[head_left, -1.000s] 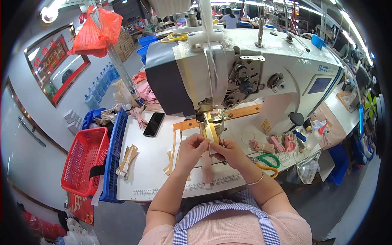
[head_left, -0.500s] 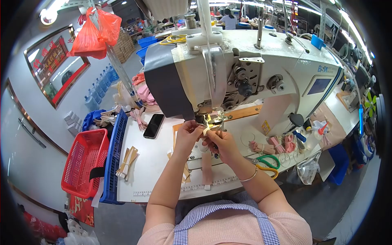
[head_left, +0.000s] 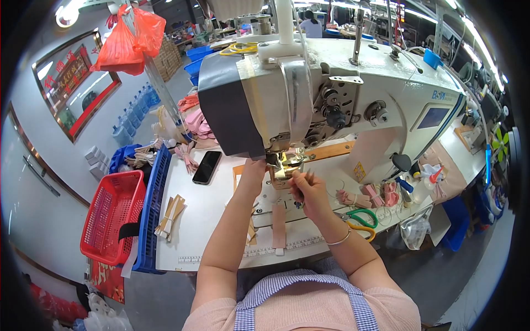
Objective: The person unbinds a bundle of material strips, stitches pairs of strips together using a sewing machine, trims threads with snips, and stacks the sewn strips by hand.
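My left hand (head_left: pixel 255 170) is at the left of the needle area of a white sewing machine (head_left: pixel 353 66). Its fingertips are partly hidden by the machine head, and I cannot make out what they hold. Just right of the lit presser foot (head_left: pixel 287 161), my right hand (head_left: pixel 309 190) is closed on a slim metal tool (head_left: pixel 311 176), whose kind is unclear. A pinkish-brown strip (head_left: pixel 279 226) lies lengthwise on the table below the foot, with a white end toward me.
A phone (head_left: pixel 207 167) and a strip bundle (head_left: pixel 171 218) lie left, beside a blue crate (head_left: pixel 153 215) and red basket (head_left: pixel 113 220). Green-and-orange-handled scissors (head_left: pixel 361 223) and pink bundles (head_left: pixel 375 196) lie right. A ruler (head_left: pixel 221 257) runs along the front edge.
My hands have moved apart: the right drew slightly right and down from the presser foot, while the left shifted a little left and up. The metal tool's tip now shows above my right hand.
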Motion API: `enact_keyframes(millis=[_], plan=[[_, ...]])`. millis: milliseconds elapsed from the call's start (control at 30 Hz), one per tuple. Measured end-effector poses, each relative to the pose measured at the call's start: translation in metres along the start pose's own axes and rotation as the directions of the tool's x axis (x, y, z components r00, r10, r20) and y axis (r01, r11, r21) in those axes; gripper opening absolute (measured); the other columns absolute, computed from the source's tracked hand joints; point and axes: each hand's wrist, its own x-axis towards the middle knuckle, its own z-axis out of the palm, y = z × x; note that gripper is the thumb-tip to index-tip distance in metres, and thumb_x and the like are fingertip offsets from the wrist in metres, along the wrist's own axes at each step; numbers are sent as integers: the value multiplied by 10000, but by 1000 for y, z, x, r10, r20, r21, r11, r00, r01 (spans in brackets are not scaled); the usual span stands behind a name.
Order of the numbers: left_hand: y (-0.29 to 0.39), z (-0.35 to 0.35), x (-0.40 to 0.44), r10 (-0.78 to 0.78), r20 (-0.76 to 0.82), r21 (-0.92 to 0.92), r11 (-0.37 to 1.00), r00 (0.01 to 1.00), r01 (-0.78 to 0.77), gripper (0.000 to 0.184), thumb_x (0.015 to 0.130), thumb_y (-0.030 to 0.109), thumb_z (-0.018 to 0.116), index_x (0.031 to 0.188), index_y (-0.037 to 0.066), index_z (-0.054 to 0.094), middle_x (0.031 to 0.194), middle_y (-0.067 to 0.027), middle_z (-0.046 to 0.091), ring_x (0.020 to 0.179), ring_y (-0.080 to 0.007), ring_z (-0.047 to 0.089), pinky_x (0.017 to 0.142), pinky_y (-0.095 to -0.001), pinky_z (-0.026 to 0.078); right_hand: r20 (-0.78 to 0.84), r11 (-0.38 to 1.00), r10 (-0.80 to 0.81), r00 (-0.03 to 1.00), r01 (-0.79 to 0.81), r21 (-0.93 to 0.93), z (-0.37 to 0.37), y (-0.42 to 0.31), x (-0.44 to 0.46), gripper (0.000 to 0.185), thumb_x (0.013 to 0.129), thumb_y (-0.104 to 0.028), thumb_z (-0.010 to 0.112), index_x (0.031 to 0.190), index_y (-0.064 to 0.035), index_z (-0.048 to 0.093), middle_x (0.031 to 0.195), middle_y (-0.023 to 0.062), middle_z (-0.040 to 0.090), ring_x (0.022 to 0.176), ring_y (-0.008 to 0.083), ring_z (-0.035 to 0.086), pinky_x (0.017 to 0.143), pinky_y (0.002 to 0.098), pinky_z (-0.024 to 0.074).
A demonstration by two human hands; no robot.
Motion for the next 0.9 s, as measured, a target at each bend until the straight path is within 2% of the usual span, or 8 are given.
enact_keyframes(millis=[33, 100, 200, 267, 400, 633, 800, 900], plan=[[5, 4, -4, 2, -1, -2, 1000, 1000, -2, 168, 813, 137, 499, 940, 37, 543, 843, -17, 565, 760, -112, 508, 574, -254, 399, -66, 1000, 12, 998, -12, 5, 0, -2, 0, 248, 854, -272, 585, 757, -45, 573, 576, 1, 523, 453, 49, 428, 411, 182, 317], [24, 13, -18, 23, 187, -240, 971, 982, 23, 252, 787, -50, 487, 1020, 17, 556, 977, -57, 602, 870, -137, 583, 744, -267, 464, -115, 999, -25, 993, 30, 37, -2, -4, 2, 248, 854, -269, 586, 746, -47, 569, 574, -3, 519, 455, 49, 428, 411, 185, 322], [31, 11, -24, 58, 270, -206, 979, 961, -1, 254, 781, -65, 501, 1018, 5, 563, 977, -58, 600, 862, -143, 589, 750, -271, 464, -191, 994, -55, 980, 72, 83, -8, -4, 9, 217, 859, -255, 578, 768, -61, 543, 602, -12, 509, 470, 53, 431, 414, 192, 327], [23, 8, -17, 52, 254, -204, 979, 966, 1, 249, 773, -75, 504, 1003, -6, 567, 979, -63, 599, 850, -145, 590, 744, -268, 464, -207, 965, -188, 960, 219, 143, -7, -5, 13, 176, 866, -240, 566, 820, -77, 519, 656, -11, 504, 488, 56, 434, 418, 190, 324], [24, 12, -15, 26, 152, -180, 984, 988, 2, 236, 745, -112, 502, 953, -30, 578, 957, -65, 601, 832, -150, 589, 726, -262, 457, -182, 963, -186, 966, 216, 162, -2, -12, 18, 124, 872, -197, 550, 843, -85, 506, 693, -15, 488, 498, 46, 432, 425, 186, 328], [24, 12, -16, 75, 123, -180, 982, 990, -52, 232, 742, -112, 511, 947, -28, 580, 920, -61, 606, 813, -149, 581, 710, -269, 441, -167, 967, -176, 970, 202, 154, 0, -14, 19, 99, 870, -173, 544, 883, -76, 530, 667, -17, 482, 494, 41, 426, 426, 184, 323], [11, 6, -3, 75, 132, -124, 991, 988, -58, 286, 736, -92, 536, 1015, -36, 557, 980, -68, 589, 835, -144, 569, 709, -271, 436, -129, 968, -240, 962, 248, 47, -8, -14, 23, 130, 847, -147, 568, 943, -60, 568, 653, -22, 491, 498, 37, 424, 432, 178, 312], [41, 20, -31, 119, 149, -99, 989, 982, -105, 331, 737, -67, 563, 1065, -45, 533, 1027, -71, 577, 875, -141, 557, 727, -272, 434, -153, 964, -252, 956, 261, 45, -5, -17, 22, 120, 840, -141, 577, 922, -55, 571, 656, -17, 500, 499, 36, 419, 433, 177, 308]])
